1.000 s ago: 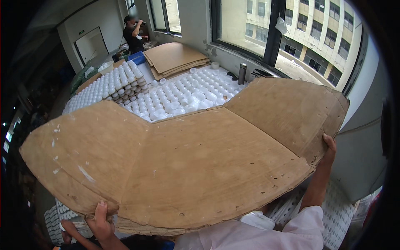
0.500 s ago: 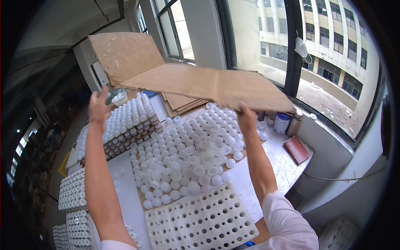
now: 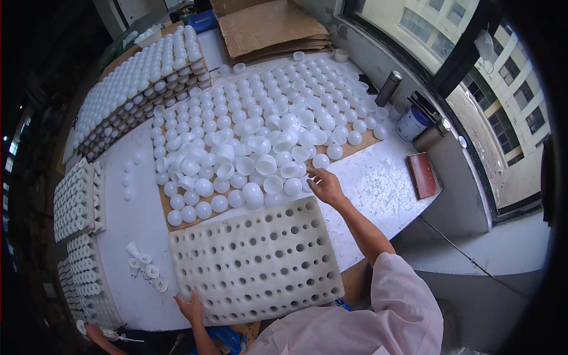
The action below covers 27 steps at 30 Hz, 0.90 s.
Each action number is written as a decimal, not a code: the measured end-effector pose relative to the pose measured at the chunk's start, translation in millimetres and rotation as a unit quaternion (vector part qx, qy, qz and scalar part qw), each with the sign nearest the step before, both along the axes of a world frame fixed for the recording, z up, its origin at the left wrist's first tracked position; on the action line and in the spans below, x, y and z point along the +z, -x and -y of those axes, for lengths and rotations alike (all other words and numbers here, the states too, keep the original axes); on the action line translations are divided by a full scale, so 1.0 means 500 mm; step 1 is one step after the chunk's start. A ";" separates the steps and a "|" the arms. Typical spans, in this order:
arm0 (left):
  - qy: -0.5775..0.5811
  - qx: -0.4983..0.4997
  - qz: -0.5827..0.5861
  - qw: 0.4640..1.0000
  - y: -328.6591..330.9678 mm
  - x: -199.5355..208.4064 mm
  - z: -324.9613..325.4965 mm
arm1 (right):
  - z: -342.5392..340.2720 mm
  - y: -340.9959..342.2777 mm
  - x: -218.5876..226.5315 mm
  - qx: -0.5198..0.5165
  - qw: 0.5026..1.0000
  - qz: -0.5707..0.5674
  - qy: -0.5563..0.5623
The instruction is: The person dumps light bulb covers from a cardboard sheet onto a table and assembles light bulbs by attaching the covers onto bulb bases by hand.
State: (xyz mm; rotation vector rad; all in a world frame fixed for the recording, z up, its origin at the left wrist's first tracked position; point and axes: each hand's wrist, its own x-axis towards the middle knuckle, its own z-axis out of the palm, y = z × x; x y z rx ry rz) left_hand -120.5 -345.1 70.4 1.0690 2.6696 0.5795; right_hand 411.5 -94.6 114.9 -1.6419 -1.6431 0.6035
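Observation:
My right hand (image 3: 326,187) has its fingers apart and slightly bent, at the front right edge of a spread of white dome-shaped covers (image 3: 251,194); whether it touches one I cannot tell. Some covers stand in rows dome up, while others lie heaped and tipped over them, on a brown cardboard sheet (image 3: 374,141). Just in front is a pale foam tray (image 3: 258,260) pierced with rows of large and small holes. Fingers spread, my left hand (image 3: 190,307) is at the tray's near left edge and holds nothing.
Stacked layers of domes (image 3: 139,77) stand back left, beside a cardboard pile (image 3: 272,32). White cone-shaped parts (image 3: 148,267) lie left of the tray; foam trays of parts (image 3: 77,198) line the left edge. Another person's hand (image 3: 93,331) touches white parts. Right: flasks (image 3: 389,89), a tub (image 3: 412,123), a red box (image 3: 421,176).
The folded cardboard has left my hands, and cardboard now lies piled at the back. Both hands have come down and nearer, and the view has tilted down. Another person's hand has appeared lower left.

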 end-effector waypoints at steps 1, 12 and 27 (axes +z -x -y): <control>0.007 0.008 -0.003 1.000 -0.004 0.002 0.016 | 0.017 0.029 -0.003 -0.003 0.999 0.047 0.005; 0.108 0.062 0.111 0.986 -0.044 0.100 0.063 | -0.074 0.137 0.014 -0.096 0.944 0.199 0.246; 0.134 0.067 0.154 0.977 0.084 0.109 0.078 | 0.300 0.297 -0.005 0.023 0.728 -0.644 0.233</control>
